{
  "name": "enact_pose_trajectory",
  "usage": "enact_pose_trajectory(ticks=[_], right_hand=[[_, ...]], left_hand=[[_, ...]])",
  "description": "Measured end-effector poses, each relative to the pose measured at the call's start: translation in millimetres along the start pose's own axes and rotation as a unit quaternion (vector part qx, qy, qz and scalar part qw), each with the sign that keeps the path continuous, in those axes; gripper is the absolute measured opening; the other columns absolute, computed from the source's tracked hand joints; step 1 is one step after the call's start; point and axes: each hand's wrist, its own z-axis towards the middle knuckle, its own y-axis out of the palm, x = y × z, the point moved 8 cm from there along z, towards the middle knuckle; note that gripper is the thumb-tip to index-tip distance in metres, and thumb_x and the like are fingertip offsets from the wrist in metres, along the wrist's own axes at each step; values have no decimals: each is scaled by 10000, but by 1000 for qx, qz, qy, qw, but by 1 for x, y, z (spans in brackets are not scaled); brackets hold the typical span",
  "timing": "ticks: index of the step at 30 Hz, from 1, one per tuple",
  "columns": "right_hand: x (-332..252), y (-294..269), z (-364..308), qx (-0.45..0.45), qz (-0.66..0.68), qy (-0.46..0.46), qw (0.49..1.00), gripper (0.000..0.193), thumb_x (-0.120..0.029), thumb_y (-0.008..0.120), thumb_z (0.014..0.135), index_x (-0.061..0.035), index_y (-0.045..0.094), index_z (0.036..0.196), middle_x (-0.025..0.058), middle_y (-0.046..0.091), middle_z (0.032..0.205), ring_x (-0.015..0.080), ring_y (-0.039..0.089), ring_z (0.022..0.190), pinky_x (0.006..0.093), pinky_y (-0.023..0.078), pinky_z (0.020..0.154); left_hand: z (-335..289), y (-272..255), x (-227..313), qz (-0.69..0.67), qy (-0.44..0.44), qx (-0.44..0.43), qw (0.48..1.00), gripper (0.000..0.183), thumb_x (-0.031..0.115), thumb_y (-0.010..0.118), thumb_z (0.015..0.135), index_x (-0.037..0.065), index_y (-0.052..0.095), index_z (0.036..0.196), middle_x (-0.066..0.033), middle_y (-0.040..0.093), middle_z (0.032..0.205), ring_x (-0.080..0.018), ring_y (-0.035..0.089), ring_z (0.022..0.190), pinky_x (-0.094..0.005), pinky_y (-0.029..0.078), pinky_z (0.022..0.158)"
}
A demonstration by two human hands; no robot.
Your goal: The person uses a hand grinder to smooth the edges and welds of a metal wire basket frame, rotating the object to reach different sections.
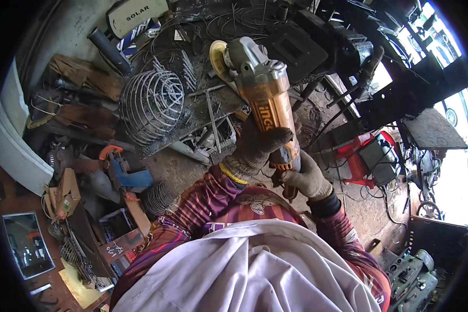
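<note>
An orange and grey angle grinder (265, 99) is up in front of my body, its head pointing away from me. A pale yellowish disc (220, 60) sits on the left of its metal head. My left hand (247, 153), in a worn grey glove with a yellow cuff edge, is closed around the middle of the body. Lower down, my gloved right hand (311, 179) grips the rear handle end. Left of the grinder, a domed cage of bent metal rods (152, 104) rests on a dark, cluttered workbench (216, 106).
Short metal rods (189, 72) lie beyond the cage. A dark flat panel (296, 47) is at the back. To the right stands a red and grey machine (372, 156) with trailing cables. A blue and orange tool (126, 169) and a wire coil (161, 197) are at left.
</note>
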Motion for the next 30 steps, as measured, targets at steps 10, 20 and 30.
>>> enact_pose_trajectory(ticks=[10, 20, 30], right_hand=[[-11, 13, -28, 58, -138, -2, 989, 514, 0, 742, 775, -49, 537, 1243, 69, 671, 995, 161, 670, 754, 308, 578, 602], [9, 0, -44, 67, -75, 14, 995, 540, -8, 760, 773, -45, 529, 1260, 68, 668, 1030, 161, 674, 846, 309, 582, 681], [24, 7, -49, 78, -113, 58, 989, 523, -34, 741, 801, -41, 534, 1281, 51, 667, 1040, 128, 648, 859, 282, 547, 744]], left_hand=[[-21, 12, -8, 48, 22, -4, 999, 676, 338, 857, 767, 34, 531, 1275, -58, 641, 1068, -157, 643, 945, -318, 556, 833], [-30, 22, -20, 92, -7, -17, 996, 646, 317, 854, 778, 16, 548, 1260, -64, 665, 1047, -163, 662, 917, -311, 571, 817], [-36, 15, -28, 130, 14, -25, 991, 725, 387, 881, 730, 38, 553, 1275, -54, 654, 1069, -177, 646, 952, -331, 555, 841]])
